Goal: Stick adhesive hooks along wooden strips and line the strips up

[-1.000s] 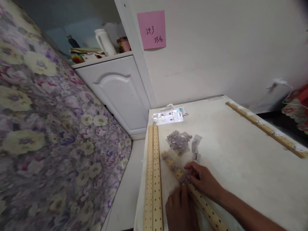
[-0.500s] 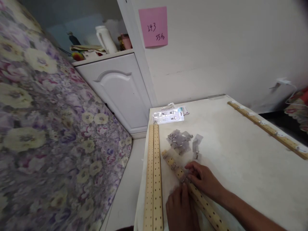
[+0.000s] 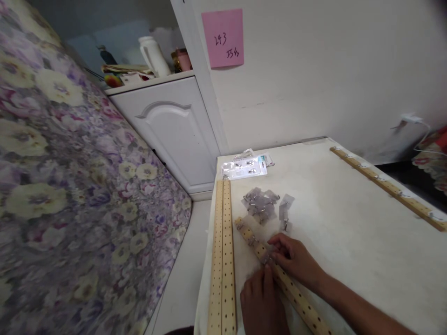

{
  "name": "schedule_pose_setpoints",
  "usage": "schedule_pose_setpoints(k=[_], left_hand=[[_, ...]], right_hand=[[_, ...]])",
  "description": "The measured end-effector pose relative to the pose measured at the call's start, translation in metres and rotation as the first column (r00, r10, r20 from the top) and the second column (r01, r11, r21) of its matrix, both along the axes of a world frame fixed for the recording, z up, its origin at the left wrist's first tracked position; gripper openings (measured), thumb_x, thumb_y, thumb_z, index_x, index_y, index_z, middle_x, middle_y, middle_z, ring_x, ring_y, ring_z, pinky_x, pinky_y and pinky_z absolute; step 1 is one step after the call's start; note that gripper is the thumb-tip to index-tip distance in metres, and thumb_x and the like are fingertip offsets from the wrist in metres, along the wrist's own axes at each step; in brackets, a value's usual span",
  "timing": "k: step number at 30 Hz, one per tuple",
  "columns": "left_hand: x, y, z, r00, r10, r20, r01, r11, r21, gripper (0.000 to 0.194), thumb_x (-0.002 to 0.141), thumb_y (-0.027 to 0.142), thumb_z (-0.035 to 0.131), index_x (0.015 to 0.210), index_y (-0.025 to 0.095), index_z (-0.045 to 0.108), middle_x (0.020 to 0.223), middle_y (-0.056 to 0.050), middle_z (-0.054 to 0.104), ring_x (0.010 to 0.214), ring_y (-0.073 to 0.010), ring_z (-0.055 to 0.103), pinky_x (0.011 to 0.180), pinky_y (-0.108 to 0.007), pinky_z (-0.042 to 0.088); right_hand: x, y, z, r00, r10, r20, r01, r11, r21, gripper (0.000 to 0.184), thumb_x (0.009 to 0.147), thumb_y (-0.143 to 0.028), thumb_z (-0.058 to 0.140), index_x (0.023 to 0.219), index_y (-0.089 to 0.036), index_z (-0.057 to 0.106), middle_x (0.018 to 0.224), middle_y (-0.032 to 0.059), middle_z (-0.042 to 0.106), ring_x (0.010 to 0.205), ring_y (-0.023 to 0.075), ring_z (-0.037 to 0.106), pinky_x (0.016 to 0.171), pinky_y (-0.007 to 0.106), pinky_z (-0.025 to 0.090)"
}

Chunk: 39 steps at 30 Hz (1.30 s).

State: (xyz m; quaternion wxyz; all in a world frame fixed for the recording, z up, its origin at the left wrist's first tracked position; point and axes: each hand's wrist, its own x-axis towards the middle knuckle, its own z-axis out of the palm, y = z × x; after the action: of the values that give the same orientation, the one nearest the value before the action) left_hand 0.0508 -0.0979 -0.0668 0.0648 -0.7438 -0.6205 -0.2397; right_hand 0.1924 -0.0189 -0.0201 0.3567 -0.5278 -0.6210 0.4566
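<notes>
A slanted wooden strip with holes (image 3: 251, 239) lies on the white table (image 3: 349, 232). My right hand (image 3: 296, 260) pinches a small clear hook (image 3: 267, 257) against the strip. My left hand (image 3: 263, 302) rests on the strip just below, fingers together, one fingertip touching the hook. A hook sits fixed near the strip's upper end. A heap of loose clear hooks (image 3: 261, 204) lies just beyond my hands.
Two perforated wooden strips (image 3: 221, 260) lie side by side along the table's left edge. Another strip with hooks (image 3: 387, 186) lies at the far right. A blister pack (image 3: 244, 167) sits at the back. A flowered mattress (image 3: 70, 186) and white cabinet (image 3: 174, 130) stand left.
Both hands stay on the slanted strip with hardly any movement. The view has shifted slightly.
</notes>
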Motion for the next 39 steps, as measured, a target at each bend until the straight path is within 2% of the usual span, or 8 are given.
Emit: schedule_pose_setpoints(k=[7,12,17,25,29,34,36,39], left_hand=[[0.005,0.001,-0.002,0.996,0.049,0.075,-0.049,0.999,0.002,0.047,0.074,0.003,0.041,0.115,0.017,0.058,0.101,-0.008,0.063,0.089,-0.0243,0.052,0.076,-0.041,0.041],[0.003,-0.002,0.003,0.999,0.013,0.05,-0.011,0.999,-0.045,0.05,0.075,0.002,0.042,0.121,0.017,0.055,0.105,-0.009,0.061,0.093,-0.0244,0.051,0.08,-0.04,0.042],[0.0,-0.004,0.009,0.999,-0.006,0.035,0.007,0.998,-0.055,0.047,0.077,0.004,0.042,0.121,0.014,0.056,0.106,-0.011,0.06,0.094,-0.0243,0.052,0.081,-0.04,0.042],[0.0,-0.002,0.008,1.0,-0.013,0.019,0.013,1.0,0.004,0.043,0.082,0.007,0.042,0.122,0.016,0.055,0.106,-0.011,0.06,0.094,-0.0243,0.052,0.081,-0.039,0.044],[-0.002,0.001,0.005,1.0,-0.017,-0.007,0.017,0.999,0.035,0.042,0.082,0.007,0.043,0.121,0.016,0.055,0.103,-0.01,0.061,0.089,-0.023,0.054,0.077,-0.038,0.045],[-0.005,0.003,0.003,0.999,-0.049,0.009,0.048,0.997,0.054,0.043,0.082,0.008,0.042,0.122,0.015,0.054,0.104,-0.011,0.06,0.091,-0.0239,0.053,0.078,-0.038,0.045],[-0.006,0.003,0.002,0.998,-0.057,0.023,0.055,0.996,0.064,0.042,0.082,0.009,0.041,0.123,0.016,0.053,0.105,-0.011,0.06,0.091,-0.0235,0.054,0.078,-0.038,0.045],[-0.005,0.003,0.003,0.997,-0.064,0.037,0.061,0.995,0.079,0.04,0.084,0.011,0.041,0.123,0.016,0.052,0.106,-0.011,0.059,0.092,-0.023,0.053,0.079,-0.037,0.045]], right_hand=[[-0.001,0.002,-0.004,0.999,0.0,-0.044,-0.001,1.0,-0.029,0.015,0.072,-0.018,0.055,0.086,-0.02,0.057,0.065,-0.0035,0.055,0.06,0.0127,0.051,0.056,0.023,0.04],[0.0,0.001,-0.004,0.999,-0.015,-0.037,0.015,1.0,0.016,0.027,0.073,-0.019,0.055,0.1,-0.019,0.059,0.072,-0.002,0.059,0.061,0.0129,0.053,0.056,0.024,0.041],[0.002,-0.002,-0.001,0.999,-0.03,-0.011,0.031,0.998,0.046,0.023,0.075,-0.021,0.054,0.097,-0.018,0.059,0.071,-0.0021,0.06,0.058,0.0127,0.052,0.055,0.024,0.041],[0.002,-0.007,-0.003,0.995,-0.093,0.028,0.089,0.987,0.131,0.024,0.079,-0.022,0.05,0.101,-0.018,0.056,0.089,0.0026,0.065,0.055,0.0115,0.053,0.054,0.025,0.043],[0.011,-0.009,0.0,0.982,-0.183,0.054,0.167,0.963,0.213,0.021,0.083,-0.026,0.047,0.1,-0.02,0.057,0.087,0.0028,0.064,0.057,0.0127,0.052,0.056,0.026,0.044],[0.039,0.005,-0.004,0.903,-0.41,0.131,0.364,0.89,0.275,0.02,0.083,-0.031,0.048,0.096,-0.019,0.058,0.08,0.0029,0.061,0.062,0.0155,0.054,0.061,0.029,0.045],[0.046,0.013,-0.008,0.88,-0.439,0.183,0.38,0.88,0.285,0.022,0.081,-0.032,0.051,0.097,-0.019,0.059,0.087,0.0034,0.06,0.063,0.015,0.054,0.064,0.03,0.046],[0.046,0.021,-0.01,0.854,-0.425,0.301,0.344,0.894,0.287,0.034,0.078,-0.034,0.057,0.109,-0.022,0.057,0.102,0.0036,0.056,0.071,0.0151,0.056,0.067,0.03,0.045]])
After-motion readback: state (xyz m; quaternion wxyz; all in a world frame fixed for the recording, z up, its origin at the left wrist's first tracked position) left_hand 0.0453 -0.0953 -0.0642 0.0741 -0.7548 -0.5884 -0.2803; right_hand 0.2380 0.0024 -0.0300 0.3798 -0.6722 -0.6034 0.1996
